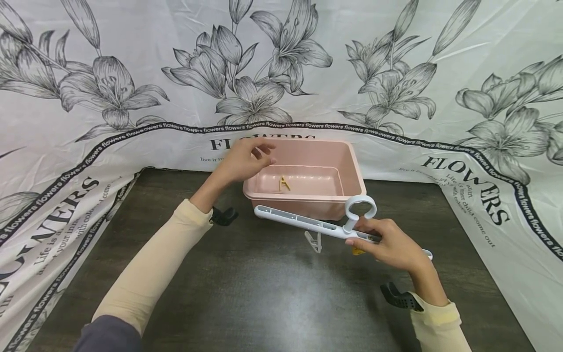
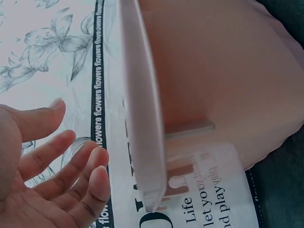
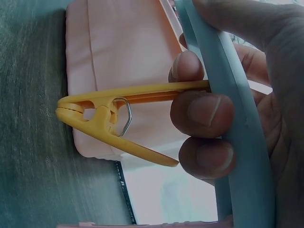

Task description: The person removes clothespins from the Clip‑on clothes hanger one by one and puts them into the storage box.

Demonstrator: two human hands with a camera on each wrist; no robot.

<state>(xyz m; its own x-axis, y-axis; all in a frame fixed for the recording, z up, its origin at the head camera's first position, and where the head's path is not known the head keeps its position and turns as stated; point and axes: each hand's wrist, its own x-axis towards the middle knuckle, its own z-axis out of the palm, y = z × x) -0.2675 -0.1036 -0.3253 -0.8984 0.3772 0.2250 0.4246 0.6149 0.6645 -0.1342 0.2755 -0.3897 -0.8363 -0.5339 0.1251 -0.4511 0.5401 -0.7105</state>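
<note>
My right hand [image 1: 391, 242] grips the pale blue-white bar of a plastic clip hanger [image 1: 303, 224], its hook ring upward, in front of the pink basin [image 1: 303, 199]. Below the bar hang a white clothespin [image 1: 314, 242] and a yellow clothespin [image 3: 95, 111]; the yellow one is beside the curled fingers in the right wrist view. Over the basin's back left corner is my left hand [image 1: 246, 159], fingers loosely bent and holding nothing. Another yellow clothespin [image 1: 284, 184] lies inside the basin. Part of the bar is hidden behind the right hand.
The basin stands at the back of a dark wooden table [image 1: 246, 288]. A white cloth [image 1: 145, 98] printed with flowers and lettering hangs behind it and along both sides. Each wrist wears a black strap [image 1: 398, 296].
</note>
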